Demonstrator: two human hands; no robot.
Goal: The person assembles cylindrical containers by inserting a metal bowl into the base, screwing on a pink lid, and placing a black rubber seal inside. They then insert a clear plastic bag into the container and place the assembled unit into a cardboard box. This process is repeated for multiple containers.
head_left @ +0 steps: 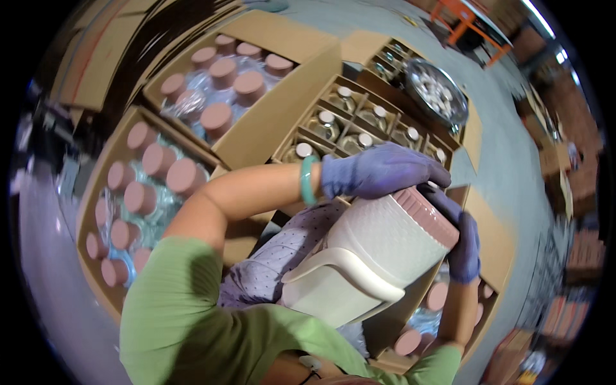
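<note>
A large white thermos jug [378,244] with a textured upper body, a curved cream handle and a ribbed pink band [431,217] lies tilted against my lap. Its pink end points away from me, up and to the right. My left hand [385,170], in a purple knit glove, curls over the far side of that end. My right hand [463,240], gloved alike, wraps round the right side of the pink end. Both sets of fingers are closed on the jug; the face of the pink end is mostly hidden.
Open cartons with pink-topped items in clear plastic stand at left [142,197], upper left [223,72] and lower right [437,296]. Beyond my hands is a divided carton [356,102] of glass bottles with white tops. A metal bowl [463,109] of small white pieces rests behind it.
</note>
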